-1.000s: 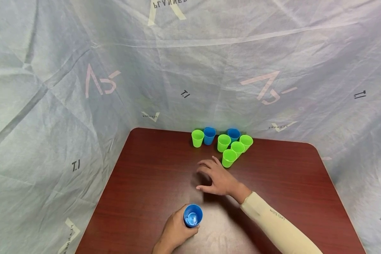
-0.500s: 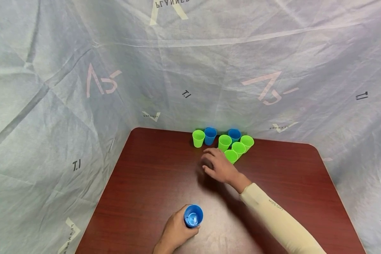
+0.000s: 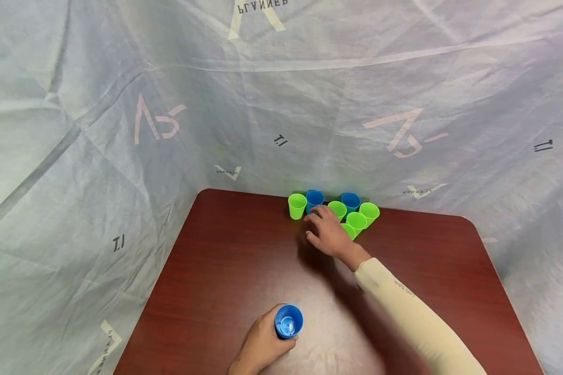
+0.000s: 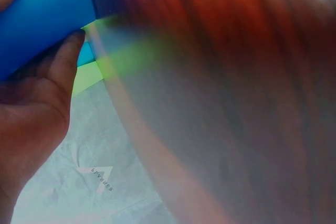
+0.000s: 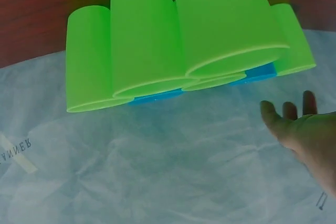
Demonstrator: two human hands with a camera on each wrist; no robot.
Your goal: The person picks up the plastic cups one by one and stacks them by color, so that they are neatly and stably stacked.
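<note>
Near the front of the table, my left hand (image 3: pixel 262 341) grips a blue cup (image 3: pixel 289 321), held upright with its mouth up. In the left wrist view, the thumb and fingers wrap the blue cup (image 4: pixel 47 17). Farther back, my right hand (image 3: pixel 330 233) reaches over the table with loosely bent fingers and nothing in them. It overlaps the lower part of a second blue cup (image 3: pixel 315 198) in the head view. The right wrist view has the right hand (image 5: pixel 310 129) apart from the cups. A green cup (image 3: pixel 344 230) is partly hidden behind that hand.
Along the back edge stand a lone green cup (image 3: pixel 297 207), another blue cup (image 3: pixel 351 201) and several green cups, among them one at the right end (image 3: pixel 369 213). A grey printed sheet (image 3: pixel 244 120) hangs behind the dark red table (image 3: pixel 206 271).
My right hand has moved away from me toward the back row, reaching the blue cup beside the lone green one. The left hand keeps its grip on its blue cup.
</note>
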